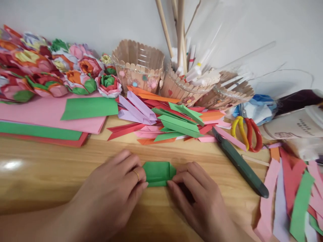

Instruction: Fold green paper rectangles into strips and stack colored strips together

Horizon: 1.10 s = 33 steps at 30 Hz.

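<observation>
Now the left grip (111, 190) pinches the green paper (156, 173) at nine o'clock, the right grip (202, 193) at three; its long way runs between them, both equally near.

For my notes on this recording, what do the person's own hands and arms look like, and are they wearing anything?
Both hands are ungloved. The left hand wears a thin, gold-coloured ring on one finger; no ring shows on the right hand. No sleeve, watch or bracelet shows on the visible part of either forearm.
</observation>
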Motion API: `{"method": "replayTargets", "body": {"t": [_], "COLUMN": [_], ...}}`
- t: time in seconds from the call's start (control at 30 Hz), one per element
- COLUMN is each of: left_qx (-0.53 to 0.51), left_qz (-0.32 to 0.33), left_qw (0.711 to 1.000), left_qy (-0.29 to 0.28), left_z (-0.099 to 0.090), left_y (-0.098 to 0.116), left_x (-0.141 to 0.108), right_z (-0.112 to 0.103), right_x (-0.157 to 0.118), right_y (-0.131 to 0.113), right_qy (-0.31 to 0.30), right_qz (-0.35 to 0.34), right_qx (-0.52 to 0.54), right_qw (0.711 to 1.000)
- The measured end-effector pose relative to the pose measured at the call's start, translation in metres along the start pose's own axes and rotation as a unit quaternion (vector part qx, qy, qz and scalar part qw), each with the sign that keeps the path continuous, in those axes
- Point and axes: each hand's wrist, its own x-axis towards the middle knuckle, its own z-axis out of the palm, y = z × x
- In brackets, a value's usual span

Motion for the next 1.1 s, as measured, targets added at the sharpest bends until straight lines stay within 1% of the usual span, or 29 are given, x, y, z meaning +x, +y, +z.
{"method": "replayTargets", "body": {"t": [0.1, 0.33, 0.6, 0.73, 0.83, 0.93, 1.1], "left_qx": [0.027, 0.117, 0.197, 0.196, 0.187, 0.19, 0.2], "left_qz": [0.009, 0.042, 0.078, 0.059, 0.043, 0.053, 0.06], "left_qw": [1.0, 0.992, 0.977, 0.979, 0.981, 0.98, 0.978], "left_qy": [0.0, -0.013, -0.004, -0.003, -0.002, -0.003, 0.007], "left_z": [0.001, 0.003, 0.004, 0.005, 0.004, 0.001, -0.001], "left_y": [0.0, 0.001, 0.001, 0.001, 0.0, -0.002, -0.003], "left_x": [0.001, 0.006, 0.009, 0.009, 0.009, 0.009, 0.009], "right_z": [0.002, 0.004, 0.005, 0.006, 0.006, 0.003, -0.003], "right_x": [0.0, 0.0, 0.003, 0.003, 0.002, 0.0, -0.002], "right_y": [0.0, 0.0, 0.0, 0.002, 0.005, 0.008, 0.013], "right_qy": [0.0, -0.033, -0.032, -0.035, -0.033, -0.033, -0.045], "right_qz": [-0.003, 0.003, 0.0, -0.005, 0.0, 0.007, -0.009], "right_qx": [-0.025, -0.06, -0.077, -0.078, -0.06, -0.035, 0.007], "right_qw": [1.0, 0.998, 0.996, 0.996, 0.998, 0.999, 0.999]}}
